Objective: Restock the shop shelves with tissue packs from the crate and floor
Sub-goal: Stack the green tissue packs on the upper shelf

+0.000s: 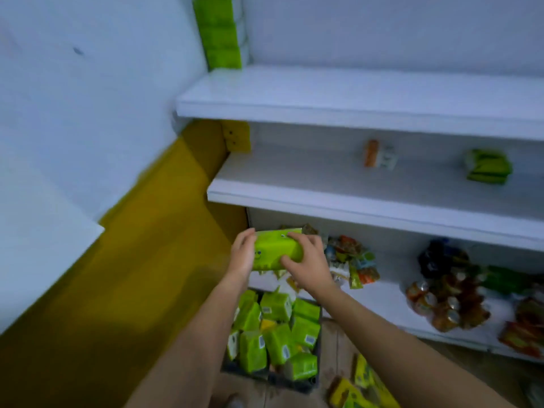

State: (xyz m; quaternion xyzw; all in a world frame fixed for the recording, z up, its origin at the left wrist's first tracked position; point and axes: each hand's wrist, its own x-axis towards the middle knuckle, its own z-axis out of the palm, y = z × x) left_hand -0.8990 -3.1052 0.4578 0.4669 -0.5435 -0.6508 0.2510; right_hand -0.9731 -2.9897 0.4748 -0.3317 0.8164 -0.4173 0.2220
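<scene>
Head camera, looking down: I see both bare hands holding one tissue pack (276, 254) just above the crate (265, 375), level with the front of the lowest shelf. The pack is a soft, lime-green brick in glossy plastic wrap, lying on its long side. It carries a small printed face; any writing is too blurred for me to read. The left hand (243, 254) cups its left end with curled fingers. The right hand (306, 260) grips its right end, fingers over the top and thumb across the front.

The crate is dark, hard-walled and rectangular, filled with more green packs (276, 334) tumbled at angles, several showing white barcode stickers. Right of the crate, yellow-green packs (365, 387) lie on the floor. Above and right of the crate, the smooth white middle shelf (323, 201) bears one green pack (487, 166) and one orange-and-white pack (379, 156). Far above the crate, a tall stack of green packs (222, 33) stands on the top shelf.
</scene>
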